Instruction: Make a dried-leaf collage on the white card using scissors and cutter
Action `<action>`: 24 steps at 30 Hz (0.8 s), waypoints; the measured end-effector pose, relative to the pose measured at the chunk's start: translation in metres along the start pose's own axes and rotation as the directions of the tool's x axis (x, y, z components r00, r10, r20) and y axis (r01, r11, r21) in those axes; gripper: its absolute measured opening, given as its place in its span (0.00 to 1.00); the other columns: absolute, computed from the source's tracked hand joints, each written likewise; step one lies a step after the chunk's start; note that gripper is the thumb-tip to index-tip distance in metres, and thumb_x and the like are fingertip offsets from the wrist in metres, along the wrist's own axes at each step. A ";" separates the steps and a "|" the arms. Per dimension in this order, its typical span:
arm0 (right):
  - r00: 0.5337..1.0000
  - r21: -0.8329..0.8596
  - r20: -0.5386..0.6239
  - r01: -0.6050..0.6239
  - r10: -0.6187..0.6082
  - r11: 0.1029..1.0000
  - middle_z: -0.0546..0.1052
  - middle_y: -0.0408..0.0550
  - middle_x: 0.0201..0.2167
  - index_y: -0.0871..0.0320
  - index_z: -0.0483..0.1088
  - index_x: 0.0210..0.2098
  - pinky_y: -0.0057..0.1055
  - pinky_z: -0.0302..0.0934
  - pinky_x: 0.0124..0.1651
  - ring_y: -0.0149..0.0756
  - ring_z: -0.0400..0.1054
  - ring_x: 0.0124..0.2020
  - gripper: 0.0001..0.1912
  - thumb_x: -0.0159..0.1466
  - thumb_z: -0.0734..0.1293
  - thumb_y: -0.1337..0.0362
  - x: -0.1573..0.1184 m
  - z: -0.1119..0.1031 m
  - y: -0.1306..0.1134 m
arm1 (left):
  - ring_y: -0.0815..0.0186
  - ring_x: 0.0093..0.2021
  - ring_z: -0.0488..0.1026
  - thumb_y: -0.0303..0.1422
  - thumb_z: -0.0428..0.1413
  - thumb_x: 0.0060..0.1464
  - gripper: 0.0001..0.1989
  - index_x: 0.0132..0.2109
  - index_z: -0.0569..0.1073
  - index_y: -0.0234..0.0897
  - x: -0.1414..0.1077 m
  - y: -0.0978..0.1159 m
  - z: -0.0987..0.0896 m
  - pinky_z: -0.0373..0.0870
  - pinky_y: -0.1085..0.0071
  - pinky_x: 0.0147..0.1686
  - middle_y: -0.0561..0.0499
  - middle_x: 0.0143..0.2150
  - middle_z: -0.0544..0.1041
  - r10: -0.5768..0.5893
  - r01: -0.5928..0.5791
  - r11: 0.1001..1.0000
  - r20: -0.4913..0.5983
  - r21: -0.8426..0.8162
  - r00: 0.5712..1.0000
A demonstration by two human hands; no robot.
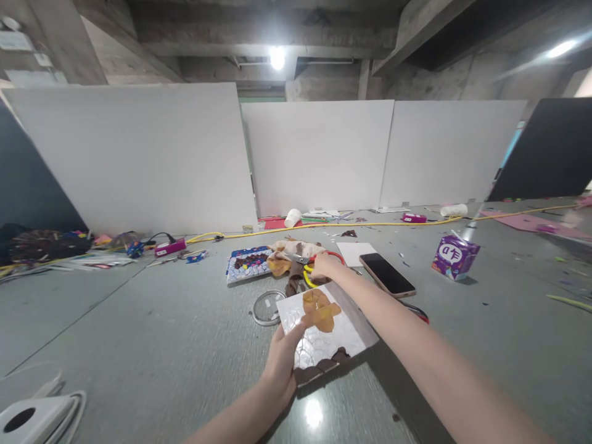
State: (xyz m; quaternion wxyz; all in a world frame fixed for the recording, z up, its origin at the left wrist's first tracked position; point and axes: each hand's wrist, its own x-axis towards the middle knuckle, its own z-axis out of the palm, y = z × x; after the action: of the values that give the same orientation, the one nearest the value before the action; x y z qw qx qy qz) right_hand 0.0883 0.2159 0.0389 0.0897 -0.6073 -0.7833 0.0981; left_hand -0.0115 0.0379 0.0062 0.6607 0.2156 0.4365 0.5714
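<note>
While the mosaic tile [324,333], part-covered, is gripped by left hand [282,364], scissors [314,262] are grasped by right hand [326,266]; most cells remain bare.

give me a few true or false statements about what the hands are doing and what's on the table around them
1. The left hand holds the white tile with brown pieces on it. True.
2. The right hand rests on the phone. False: it is at the scissors, with the phone lying apart to its right.
3. A purple tissue box stands to the right of the phone. True.
4. The yellow cable lies across the tile. False: it runs along the far side of the table.
</note>
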 end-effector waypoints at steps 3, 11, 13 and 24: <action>0.999 -0.072 0.028 -0.028 0.030 0.997 0.67 0.50 0.46 0.60 0.63 0.47 0.38 0.62 0.42 0.36 0.65 0.42 0.14 0.62 0.60 0.62 -0.005 -0.010 -0.001 | 0.58 0.32 0.75 0.18 0.51 0.47 0.22 0.51 0.61 0.28 -0.001 0.001 0.001 0.73 0.64 0.33 0.41 0.35 0.77 -0.006 0.007 1.000 0.046 -0.007 0.999; 0.994 -0.111 -0.055 -0.097 0.091 0.989 0.72 0.61 0.40 0.68 0.69 0.39 0.35 0.60 0.42 0.47 0.66 0.44 0.14 0.55 0.66 0.64 -0.034 -0.052 0.000 | 0.57 0.31 0.76 0.17 0.51 0.46 0.19 0.48 0.64 0.26 0.000 0.002 0.002 0.73 0.64 0.33 0.38 0.35 0.76 0.020 -0.020 1.000 0.028 -0.008 0.999; 0.989 -0.064 -0.109 -0.106 0.098 0.992 0.72 0.64 0.41 0.69 0.68 0.41 0.33 0.59 0.41 0.49 0.65 0.45 0.17 0.56 0.64 0.63 -0.048 -0.055 0.007 | 0.58 0.30 0.76 0.17 0.50 0.46 0.18 0.47 0.64 0.26 0.004 0.004 0.002 0.74 0.65 0.30 0.38 0.35 0.76 0.022 -0.022 1.000 -0.002 -0.004 1.000; 0.982 0.450 -0.039 -0.149 0.187 0.880 0.72 0.47 0.22 0.60 0.64 0.28 0.26 0.58 0.24 0.36 0.68 0.25 0.12 0.58 0.59 0.57 -0.130 -0.015 0.041 | 0.60 0.30 0.76 0.19 0.50 0.49 0.15 0.46 0.66 0.26 0.024 0.022 -0.002 0.74 0.67 0.31 0.40 0.34 0.77 0.073 -0.073 0.997 -0.002 -0.014 0.997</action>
State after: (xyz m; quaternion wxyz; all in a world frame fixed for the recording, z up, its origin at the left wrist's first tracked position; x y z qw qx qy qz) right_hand 0.1619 0.1007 0.0396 0.2491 -0.6397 -0.6801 0.2573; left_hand -0.0266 0.0659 0.0138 0.6405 0.2262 0.4247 0.5985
